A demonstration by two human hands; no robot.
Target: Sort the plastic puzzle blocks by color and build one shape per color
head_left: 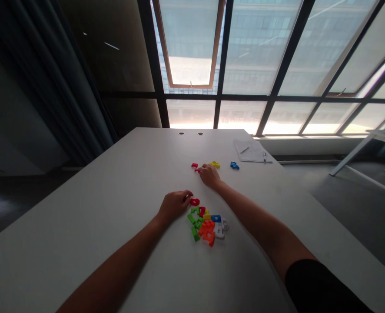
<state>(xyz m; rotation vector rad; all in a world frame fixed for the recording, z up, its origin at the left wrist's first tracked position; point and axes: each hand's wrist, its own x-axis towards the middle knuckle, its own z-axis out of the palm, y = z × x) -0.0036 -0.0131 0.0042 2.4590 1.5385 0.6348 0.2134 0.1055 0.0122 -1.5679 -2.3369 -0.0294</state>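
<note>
Right hand (209,175) curled over a small red letter (197,171), grip unclear; loosely open left hand (174,205) lay at ten o'clock from a heap of plastic letters (205,224), likely light, stiff, best pinched by edges.

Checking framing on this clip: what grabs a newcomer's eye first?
The bright heap of coloured letter pieces stands out first, mid-table on the white table, beside the left hand. The right hand is farther out, among scattered pieces. A large gridded window fills the top of the view.
</note>
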